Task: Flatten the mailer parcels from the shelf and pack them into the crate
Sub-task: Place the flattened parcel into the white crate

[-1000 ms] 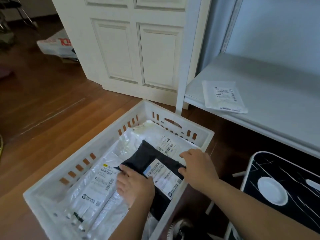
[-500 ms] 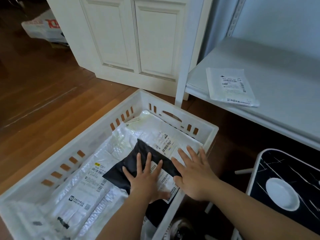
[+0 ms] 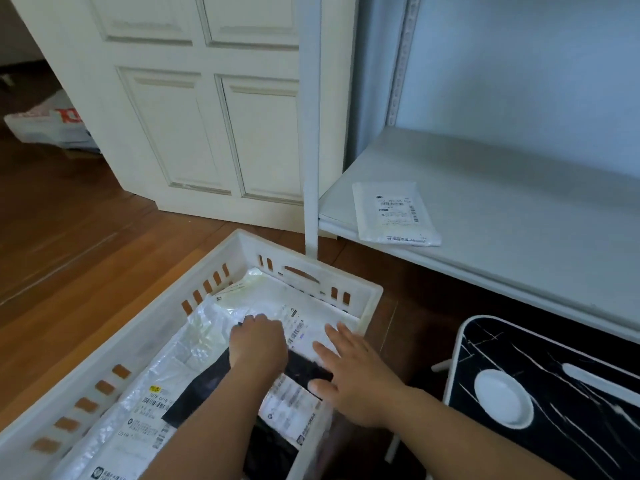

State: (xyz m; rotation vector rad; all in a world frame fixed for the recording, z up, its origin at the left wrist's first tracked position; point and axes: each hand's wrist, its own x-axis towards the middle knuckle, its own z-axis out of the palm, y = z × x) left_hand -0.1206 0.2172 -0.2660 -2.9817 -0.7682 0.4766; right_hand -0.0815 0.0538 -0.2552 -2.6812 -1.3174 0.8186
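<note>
A white slotted crate (image 3: 308, 268) stands on the wood floor and holds several flat white mailers (image 3: 214, 327). On top of them lies a black mailer (image 3: 197, 393) with a white label. My left hand (image 3: 258, 344) rests on its far end, fingers curled down over the far edge. My right hand (image 3: 349, 372) presses flat with spread fingers on the black mailer's right side, by the crate's right wall. One white mailer (image 3: 394, 213) lies on the low white shelf (image 3: 519, 220), beyond both hands.
A white panelled door (image 3: 207, 133) stands behind the crate, and the shelf's post (image 3: 311, 168) rises at the crate's far corner. A black tray-like object with white markings (image 3: 554, 393) sits at the right. A white bag (image 3: 45, 128) lies on the floor, far left.
My left hand slid toward the black mailer's far edge and its fingers curled. The right hand stayed flat with spread fingers. The view tilted up toward the shelf.
</note>
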